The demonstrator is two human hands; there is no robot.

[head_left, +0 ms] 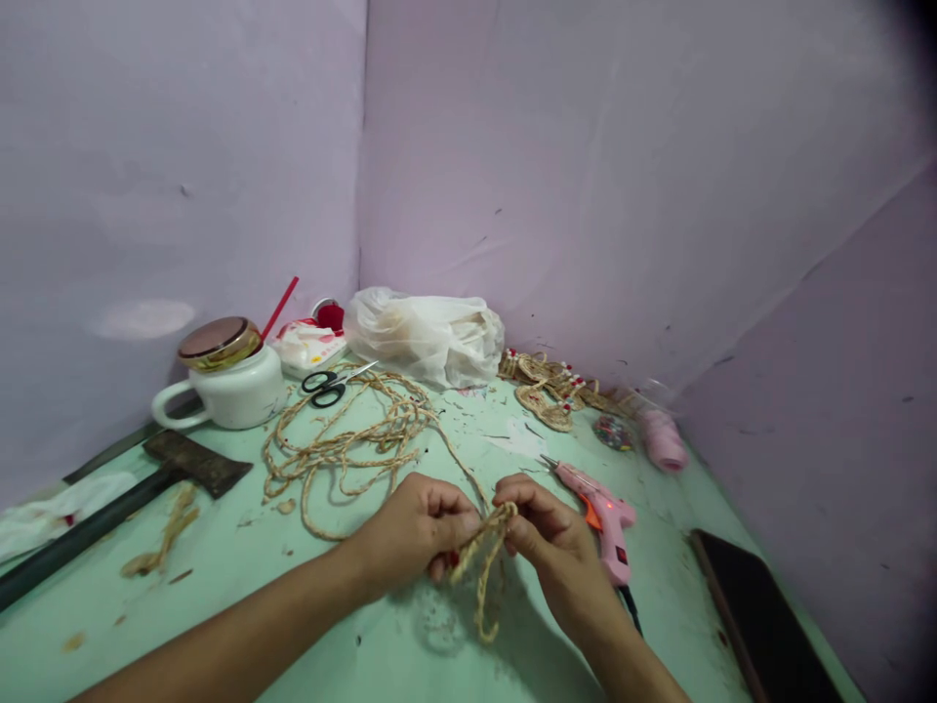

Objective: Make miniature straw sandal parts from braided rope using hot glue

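The left hand [428,527] pinches a doubled stretch of braided cord [474,554], its thumb pressed to the fingers; the right hand [560,547], at its 3 o'clock, grips the bent end with thumb and fingertips almost together. The cord is held just above the bench [395,669], its short tail [481,607] hanging toward 6 o'clock. This length looks barely begun: only a small fold shows, while most of the cord lies in a loose heap [381,433] toward 10 o'clock of the hands. Toward 1 o'clock, coiled pieces [546,408] with red and white beads [567,405] look further along, perhaps finished. The glue gun [604,513] lies untouched at 2 o'clock. The packet [311,353] near 11 o'clock carries printing too small to read; no brand is legible anywhere.
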